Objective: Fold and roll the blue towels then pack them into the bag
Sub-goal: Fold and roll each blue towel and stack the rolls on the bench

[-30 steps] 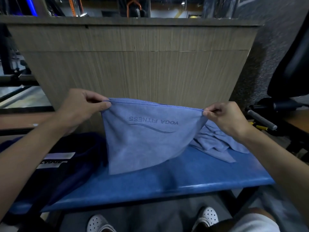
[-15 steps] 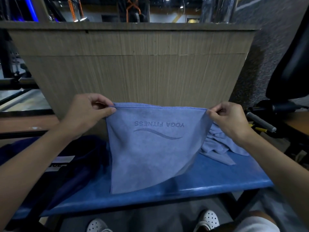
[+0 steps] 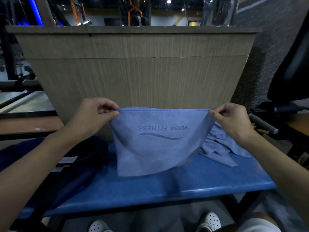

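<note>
While we hold it up over the bench, the light blue microfibre towel with upside-down "YOGA FITNESS" lettering [image 3: 155, 144] hangs from its top hem, bottom edge just above the seat or brushing it, we can't tell which. Our left hand [image 3: 91, 117] pinches the top left corner between thumb and curled fingers; our right hand [image 3: 231, 122] pinches the top right corner the same way. Hem stretched fairly taut between them. Below is the blue padded bench [image 3: 167, 186]. On its right end, behind the held towel, lies a crumpled heap of light blue towels [image 3: 219, 148]. On the left end sits the dark navy fabric bag with a white label [image 3: 66, 156]. Behind the bench stands a grey wood-grain panel wall [image 3: 133, 72]. White perforated clogs [image 3: 209, 221] show under the bench.
</note>
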